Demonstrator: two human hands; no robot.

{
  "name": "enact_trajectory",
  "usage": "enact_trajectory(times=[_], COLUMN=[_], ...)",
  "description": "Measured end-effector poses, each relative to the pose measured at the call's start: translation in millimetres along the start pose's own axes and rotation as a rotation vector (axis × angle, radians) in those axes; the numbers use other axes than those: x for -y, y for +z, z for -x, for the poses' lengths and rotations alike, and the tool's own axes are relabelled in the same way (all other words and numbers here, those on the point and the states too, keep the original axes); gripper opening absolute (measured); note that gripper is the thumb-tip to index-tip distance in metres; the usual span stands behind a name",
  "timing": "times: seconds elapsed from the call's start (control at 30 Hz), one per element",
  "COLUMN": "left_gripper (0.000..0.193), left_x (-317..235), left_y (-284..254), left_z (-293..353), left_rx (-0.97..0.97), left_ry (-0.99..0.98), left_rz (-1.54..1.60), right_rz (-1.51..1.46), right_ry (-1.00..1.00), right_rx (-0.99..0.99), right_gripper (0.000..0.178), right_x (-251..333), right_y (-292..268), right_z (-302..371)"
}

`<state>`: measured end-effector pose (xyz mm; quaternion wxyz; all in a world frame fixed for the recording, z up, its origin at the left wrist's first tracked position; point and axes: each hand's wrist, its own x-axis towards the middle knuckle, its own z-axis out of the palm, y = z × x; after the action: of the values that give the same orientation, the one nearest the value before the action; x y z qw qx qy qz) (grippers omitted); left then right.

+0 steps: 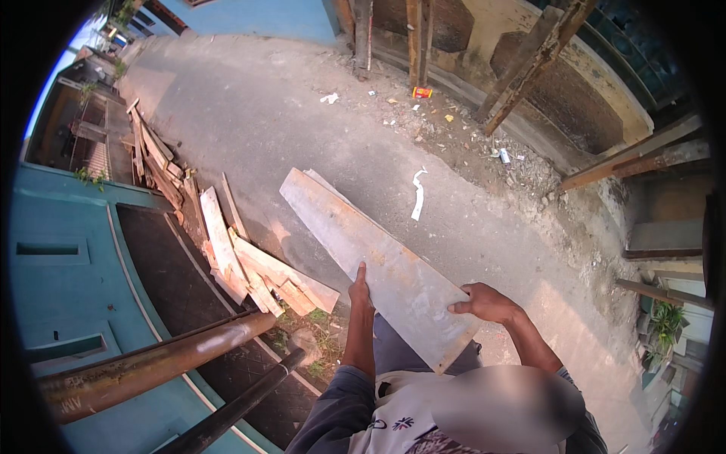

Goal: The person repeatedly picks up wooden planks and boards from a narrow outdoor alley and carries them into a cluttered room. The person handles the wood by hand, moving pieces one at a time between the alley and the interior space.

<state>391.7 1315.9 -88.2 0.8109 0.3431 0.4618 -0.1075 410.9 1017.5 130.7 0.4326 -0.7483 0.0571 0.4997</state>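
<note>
A long, flat grey board [378, 265] with brownish stains stretches in front of my body, its far end pointing ahead and to the left. The edge of another pale piece [327, 181] shows behind that far end; whether it is a separate board I cannot tell. My left hand [361, 291] grips the board's left edge, thumb lying on the upper face and fingers hidden underneath. On the opposite edge, nearer the close end, my right hand [488, 303] is closed with its thumb on top. The board is held above the road, tilted.
Loose wooden planks [223, 242] lie piled along the left roadside. Brown and dark poles [166, 367] jut in at lower left beside a blue wall [57, 212]. Wooden posts [529, 68] lean at the right wall, near rubble and litter. A white strip [417, 195] lies on the road.
</note>
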Motion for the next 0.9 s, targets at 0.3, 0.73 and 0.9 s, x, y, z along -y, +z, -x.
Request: enact_trajectory(times=[0.3,0.73,0.9], left_gripper=[0.064,0.064,0.065], left_x=[230.7,523.0,592.0], left_y=[216.6,362.2,413.2], left_z=[173.3,337.9,369.5], left_rx=[0.236,0.525,0.659], left_ry=[-0.227,-0.521,-0.592], left_rz=[-0.366,-0.969,-1.070], right_rz=[-0.202,-1.047,-1.392], right_ry=[0.120,0.366,0.209], right_rx=[-0.291,-0.859,-1.025], right_gripper=[0.065,0.069,0.061], right_x=[-206.2,-386.7,-419.8], right_y=[-105.4,-27.0,-18.4], right_z=[288.9,559.7,575.7])
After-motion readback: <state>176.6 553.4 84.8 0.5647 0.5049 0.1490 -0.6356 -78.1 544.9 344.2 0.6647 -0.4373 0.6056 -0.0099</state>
